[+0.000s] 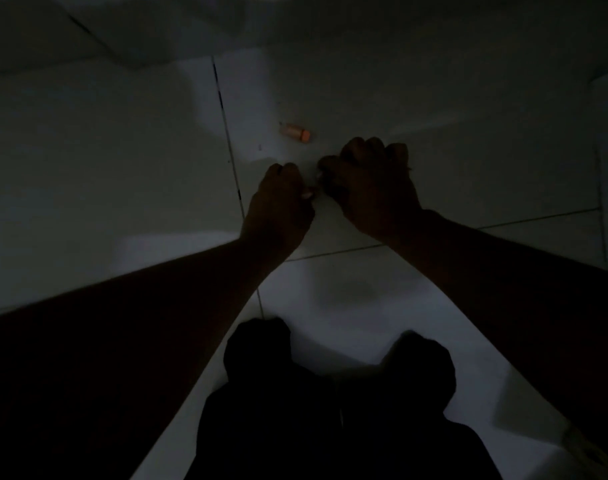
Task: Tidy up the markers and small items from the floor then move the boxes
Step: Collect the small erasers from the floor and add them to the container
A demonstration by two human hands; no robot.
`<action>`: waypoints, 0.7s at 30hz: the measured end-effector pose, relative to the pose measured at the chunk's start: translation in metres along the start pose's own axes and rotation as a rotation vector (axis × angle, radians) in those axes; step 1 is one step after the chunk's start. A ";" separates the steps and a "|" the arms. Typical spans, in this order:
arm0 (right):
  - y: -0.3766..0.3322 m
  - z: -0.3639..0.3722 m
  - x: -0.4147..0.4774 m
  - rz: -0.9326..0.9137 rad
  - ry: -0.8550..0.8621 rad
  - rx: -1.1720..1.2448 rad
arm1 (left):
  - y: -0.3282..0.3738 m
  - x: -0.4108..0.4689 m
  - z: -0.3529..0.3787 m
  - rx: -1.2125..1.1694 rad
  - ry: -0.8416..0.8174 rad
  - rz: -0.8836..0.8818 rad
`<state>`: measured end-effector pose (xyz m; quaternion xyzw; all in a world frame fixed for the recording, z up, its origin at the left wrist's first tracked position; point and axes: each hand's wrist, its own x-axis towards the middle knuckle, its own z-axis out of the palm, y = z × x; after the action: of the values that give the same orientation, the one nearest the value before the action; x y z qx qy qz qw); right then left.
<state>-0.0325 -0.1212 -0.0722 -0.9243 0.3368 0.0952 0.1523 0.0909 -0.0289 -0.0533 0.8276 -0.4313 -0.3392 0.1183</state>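
The scene is very dark. A small orange capped item, perhaps a marker cap or short tube, lies on the pale tiled floor. Just below and to its right, my left hand and my right hand hover close together over the floor, both with fingers curled into loose fists. Their fingertips almost meet around a tiny pale spot between them; I cannot make out whether either hand holds anything. Neither hand touches the orange item.
Dark grout lines cross the floor. My knees in dark clothing fill the bottom middle. A shadowed wall or large flat surface rises at the top of the view.
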 end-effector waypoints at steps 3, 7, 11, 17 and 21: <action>0.002 -0.002 0.007 -0.056 -0.022 -0.025 | -0.006 -0.003 -0.003 -0.017 0.015 0.046; -0.004 -0.011 0.018 0.020 0.041 0.077 | -0.014 -0.006 -0.005 -0.039 -0.009 0.040; -0.026 -0.017 0.047 0.038 0.122 0.312 | -0.016 -0.012 -0.003 -0.090 0.006 -0.066; -0.033 -0.013 0.075 0.007 -0.019 0.223 | -0.013 -0.021 0.000 -0.232 -0.042 -0.164; -0.016 -0.018 0.070 0.066 -0.039 0.185 | -0.012 -0.024 0.004 -0.224 -0.059 -0.213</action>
<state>0.0315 -0.1573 -0.0715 -0.8927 0.3713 0.0869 0.2403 0.0866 -0.0027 -0.0511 0.8399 -0.3040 -0.4200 0.1603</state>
